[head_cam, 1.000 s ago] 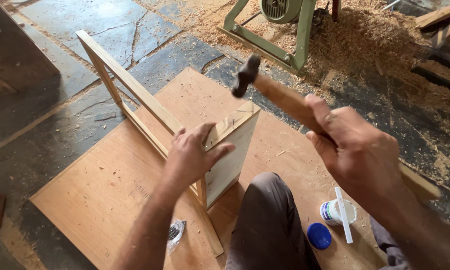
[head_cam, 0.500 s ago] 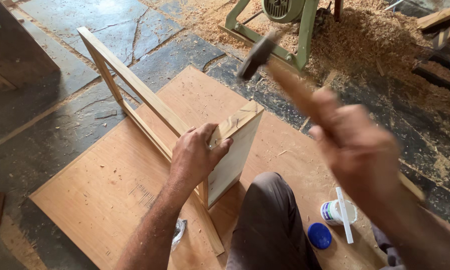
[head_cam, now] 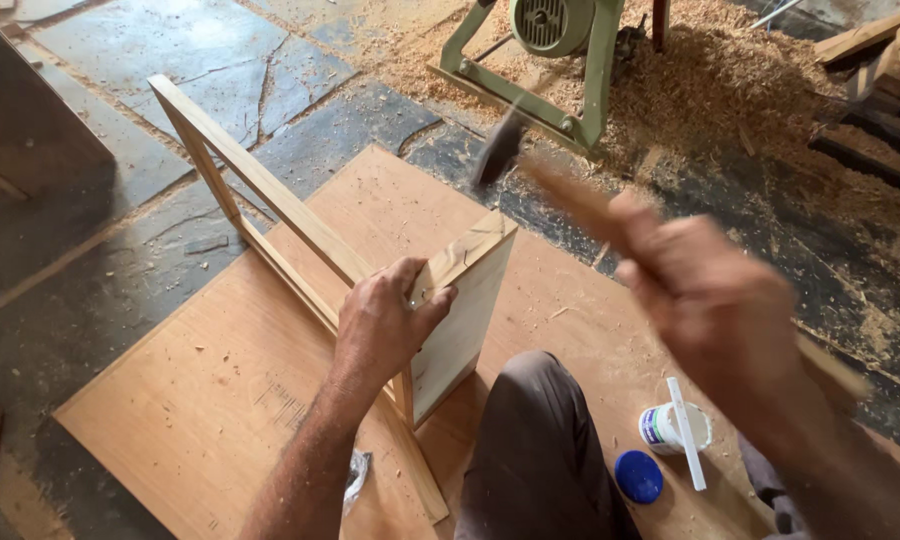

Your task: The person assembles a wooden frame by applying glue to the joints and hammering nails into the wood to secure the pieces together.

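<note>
The left hand [head_cam: 385, 325] is clamped over the top corner of a wooden frame [head_cam: 270, 205], fingers curled onto the end of an upright board [head_cam: 465, 310] that joins it. The right hand [head_cam: 720, 320] is clenched around the wooden handle of a hammer [head_cam: 530, 165], raised with its dark head far from the person; both are motion-blurred.

The frame stands on edge at the middle of a plywood sheet [head_cam: 190, 400] on the floor, running away to the far left. It looks light and stiff but probably tippy on its narrow edge, so a hold at the joint corner seems the surest. The hammer is likely head-heavy, best gripped low on the handle.

Near right, a small white pot [head_cam: 660, 425] with a flat stick stands beside a blue lid [head_cam: 638, 476]. A green machine stand [head_cam: 590, 90] sits in sawdust beyond.
</note>
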